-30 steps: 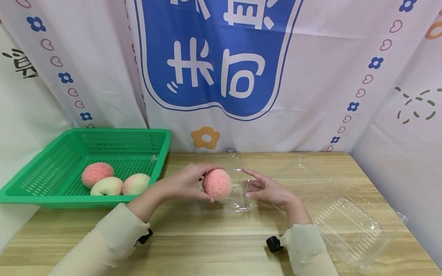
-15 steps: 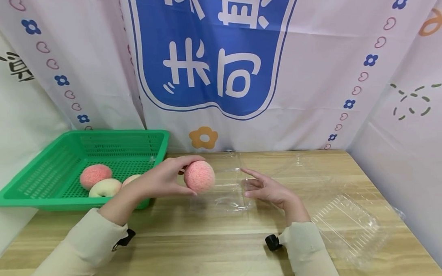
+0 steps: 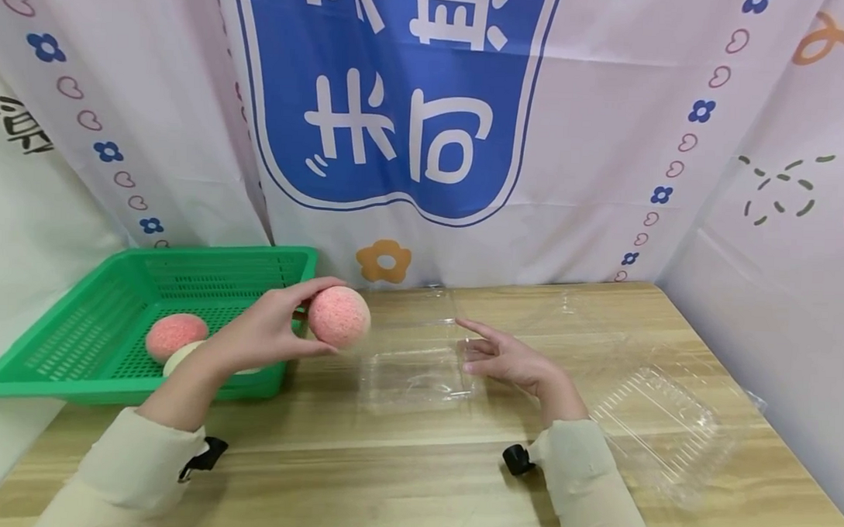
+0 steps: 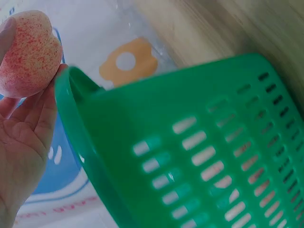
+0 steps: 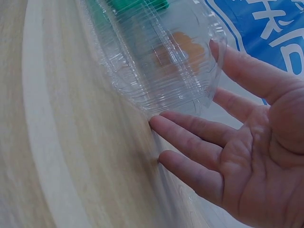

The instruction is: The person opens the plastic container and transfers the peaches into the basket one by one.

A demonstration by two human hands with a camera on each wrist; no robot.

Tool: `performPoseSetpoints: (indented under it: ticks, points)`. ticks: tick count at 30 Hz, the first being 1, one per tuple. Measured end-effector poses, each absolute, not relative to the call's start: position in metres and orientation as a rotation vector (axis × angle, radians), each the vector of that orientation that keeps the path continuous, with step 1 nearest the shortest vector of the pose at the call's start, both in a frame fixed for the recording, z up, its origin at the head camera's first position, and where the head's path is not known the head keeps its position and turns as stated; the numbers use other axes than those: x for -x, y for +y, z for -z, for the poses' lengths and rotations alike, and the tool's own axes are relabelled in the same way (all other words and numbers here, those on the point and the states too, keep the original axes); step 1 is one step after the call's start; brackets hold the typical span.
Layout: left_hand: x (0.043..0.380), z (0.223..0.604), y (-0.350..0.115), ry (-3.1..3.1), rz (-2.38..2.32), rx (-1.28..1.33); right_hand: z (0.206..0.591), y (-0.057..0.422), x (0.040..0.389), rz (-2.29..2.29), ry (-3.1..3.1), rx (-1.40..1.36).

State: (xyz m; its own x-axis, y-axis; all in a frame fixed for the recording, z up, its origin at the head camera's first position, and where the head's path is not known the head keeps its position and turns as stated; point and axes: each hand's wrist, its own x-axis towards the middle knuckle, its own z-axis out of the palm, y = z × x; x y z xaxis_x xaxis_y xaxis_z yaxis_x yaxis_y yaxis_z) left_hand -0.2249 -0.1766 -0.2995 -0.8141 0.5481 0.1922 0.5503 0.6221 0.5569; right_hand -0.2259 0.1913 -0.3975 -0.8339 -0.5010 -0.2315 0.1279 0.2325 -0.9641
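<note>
A pink and cream peach (image 3: pixel 339 316) is gripped between the thumb and fingers of my left hand (image 3: pixel 262 331), in the air by the right end of a green basket (image 3: pixel 62 387). In the left wrist view the peach (image 4: pixel 31 54) shows its cleft, and the basket wall (image 4: pixel 118 118) stands close beside the hand. An open clear plastic box (image 3: pixel 418 380) lies on the table in front of me. My right hand (image 3: pixel 509 361) touches its right side with extended fingers. In the right wrist view, fingertips (image 5: pixel 159 122) rest near the box's (image 5: pixel 147 66) lower edge.
Inside the basket lie a pink peach (image 3: pixel 177 336) and a pale one (image 3: pixel 180 357), partly hidden by my left arm. More clear plastic packaging (image 3: pixel 657 419) lies at the table's right. A printed curtain (image 3: pixel 592 184) hangs behind the wooden table (image 3: pixel 386 479).
My left hand has carried the peach leftward, from over the clear box to beside the basket. My right hand stays at the box's side. The head view has shifted slightly.
</note>
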Motion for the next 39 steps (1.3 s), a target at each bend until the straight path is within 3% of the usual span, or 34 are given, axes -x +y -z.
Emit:
performPoseSetpoints:
  ticks: [24, 39]
  points:
    - [0.229, 0.296, -0.245, -2.8, 0.895, 0.602, 0.4, 0.191, 0.229, 1.636, 2.01, 0.338]
    - [0.257, 0.261, -0.269, -3.006, 0.776, 0.543, 0.398, 0.193, 0.228, 1.628, 2.021, 0.371]
